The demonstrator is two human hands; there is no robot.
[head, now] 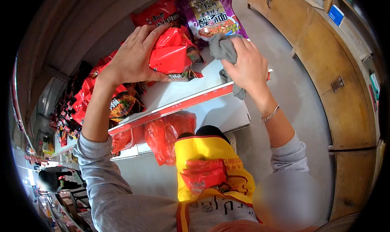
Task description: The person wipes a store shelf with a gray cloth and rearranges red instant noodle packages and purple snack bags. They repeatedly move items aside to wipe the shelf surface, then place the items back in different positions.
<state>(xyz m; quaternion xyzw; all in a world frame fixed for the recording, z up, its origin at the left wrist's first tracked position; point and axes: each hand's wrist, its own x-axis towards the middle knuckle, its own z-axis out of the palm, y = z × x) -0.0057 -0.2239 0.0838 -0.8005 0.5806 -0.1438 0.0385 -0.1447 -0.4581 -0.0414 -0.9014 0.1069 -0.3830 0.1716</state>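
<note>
My left hand (134,55) is spread over red instant noodle packets (170,53) on a white shelf (152,99), its thumb at their near edge. A grey cloth (224,47) is bunched in my right hand (246,62), with part of it hanging over the shelf's red front strip. Beyond the cloth lie purple noodle packets (210,15). Another red packet (160,11) lies behind my left fingers. On the lap of my yellow apron (195,146) rests a red noodle packet (205,178).
More red and dark packets (79,101) fill the shelf to the left. Red plastic bags (170,134) sit on the lower shelf. Wooden cabinets (341,79) with metal handles stand at the right. Another person (58,177) is far off at the lower left.
</note>
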